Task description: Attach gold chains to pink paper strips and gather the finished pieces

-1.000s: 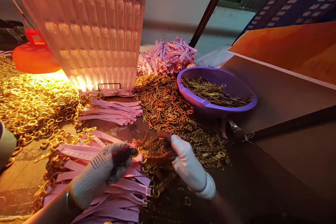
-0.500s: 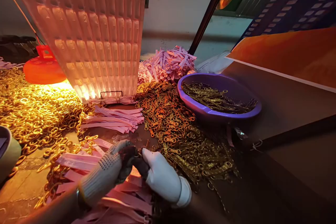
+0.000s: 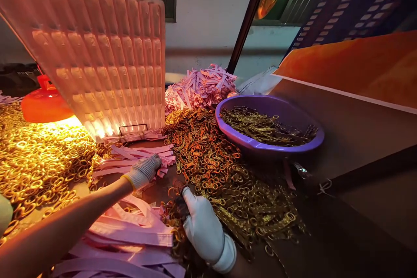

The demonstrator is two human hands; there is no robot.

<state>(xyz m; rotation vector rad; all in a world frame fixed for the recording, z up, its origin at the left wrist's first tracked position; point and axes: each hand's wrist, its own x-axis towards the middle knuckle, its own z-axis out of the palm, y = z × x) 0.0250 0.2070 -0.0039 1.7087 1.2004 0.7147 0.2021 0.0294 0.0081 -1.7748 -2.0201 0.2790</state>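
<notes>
My left hand (image 3: 146, 170), in a dotted knit glove, reaches over the ends of a small bundle of pink fabric straps (image 3: 122, 158). Its fingers are curled and touch the straps; whatever they pinch is hidden. Lower right, my right hand (image 3: 203, 228) wears a smooth white glove with dark-covered fingertips. Thumb and fingers are pressed together beside gold-coloured metal links; a small curved dark piece shows at the tips, too unclear to name. A larger heap of pink straps (image 3: 130, 230) lies below and between my arms.
Loose gold rings (image 3: 42, 160) spread on the left beneath a red lamp (image 3: 45, 102). A translucent ribbed panel (image 3: 104, 61) stands behind the small bundle. Ring-ended chain pieces (image 3: 208, 152) are heaped centre right, beside a purple basin (image 3: 260, 145) holding more. Farther back is a pink strap pile (image 3: 202, 87).
My left hand has left my right hand and moved forward to the small strap bundle. My right hand stays low, turned slightly, fingers still closed. The view has shifted a little.
</notes>
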